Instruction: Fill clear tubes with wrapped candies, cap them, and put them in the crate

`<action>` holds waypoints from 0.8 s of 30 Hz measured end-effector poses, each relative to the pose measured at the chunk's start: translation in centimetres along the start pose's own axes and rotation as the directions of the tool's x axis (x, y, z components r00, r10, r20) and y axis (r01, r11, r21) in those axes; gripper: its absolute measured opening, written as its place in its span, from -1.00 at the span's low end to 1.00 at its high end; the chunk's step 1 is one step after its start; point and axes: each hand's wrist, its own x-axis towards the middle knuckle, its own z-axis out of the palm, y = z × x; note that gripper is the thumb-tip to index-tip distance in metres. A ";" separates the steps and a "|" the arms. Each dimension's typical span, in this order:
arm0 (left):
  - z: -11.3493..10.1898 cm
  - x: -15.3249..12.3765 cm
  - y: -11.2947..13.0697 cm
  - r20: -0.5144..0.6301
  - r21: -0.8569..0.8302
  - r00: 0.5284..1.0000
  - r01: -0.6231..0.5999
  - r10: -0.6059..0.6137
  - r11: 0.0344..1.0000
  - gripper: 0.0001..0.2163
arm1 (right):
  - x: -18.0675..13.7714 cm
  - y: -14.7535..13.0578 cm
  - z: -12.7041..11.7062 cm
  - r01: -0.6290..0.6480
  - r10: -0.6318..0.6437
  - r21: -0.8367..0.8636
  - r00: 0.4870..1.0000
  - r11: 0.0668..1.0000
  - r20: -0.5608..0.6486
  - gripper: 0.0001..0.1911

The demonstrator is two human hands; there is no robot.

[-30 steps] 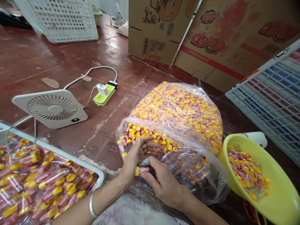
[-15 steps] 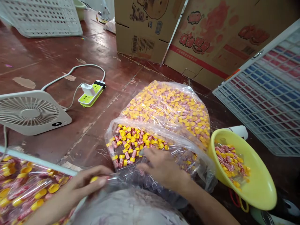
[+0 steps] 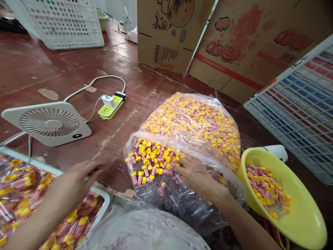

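My right hand [image 3: 198, 175] reaches into the mouth of a big clear plastic bag [image 3: 182, 152] full of small yellow-capped tubes of red-and-white candy [image 3: 151, 161]; its fingertips are buried among them, so what they grip is hidden. My left hand [image 3: 75, 178] hovers over the corner of a white tray [image 3: 102, 194] packed with filled yellow-capped tubes [image 3: 23, 194]. Its fingers are stretched out, blurred by motion, and nothing shows in them.
A yellow-green bowl [image 3: 299, 215] with candies stands at the right. A white desk fan [image 3: 49, 123] and a green power strip [image 3: 111, 104] lie on the red floor. Cardboard boxes [image 3: 234, 41] and white plastic crates [image 3: 299, 104] stand behind and right.
My left hand carried a filled tube away from the bag to the tray and now shows empty. My right hand moved forward into the bag's opening.
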 end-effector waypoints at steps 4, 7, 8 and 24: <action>4.9 4.5 5.9 0.240 0.241 0.929 -0.338 0.282 0.910 -0.69 | 0.4 0.2 -0.5 -0.003 0.004 -0.020 0.999 1.000 0.042 -0.91; 6.7 6.8 8.4 0.356 0.256 0.873 -0.435 0.334 0.863 -0.70 | 0.6 0.4 -0.8 0.015 -0.015 0.005 0.999 1.000 0.045 -0.92; 6.9 7.2 8.6 0.370 0.257 0.866 -0.444 0.338 0.858 -0.71 | 0.6 0.5 -0.8 0.027 -0.027 0.014 0.999 1.000 0.041 -0.91; 6.7 2.3 10.9 0.200 -0.810 0.977 0.122 0.075 0.573 -0.76 | 0.8 -2.6 -0.2 0.085 0.111 0.709 0.968 0.700 -0.226 -0.74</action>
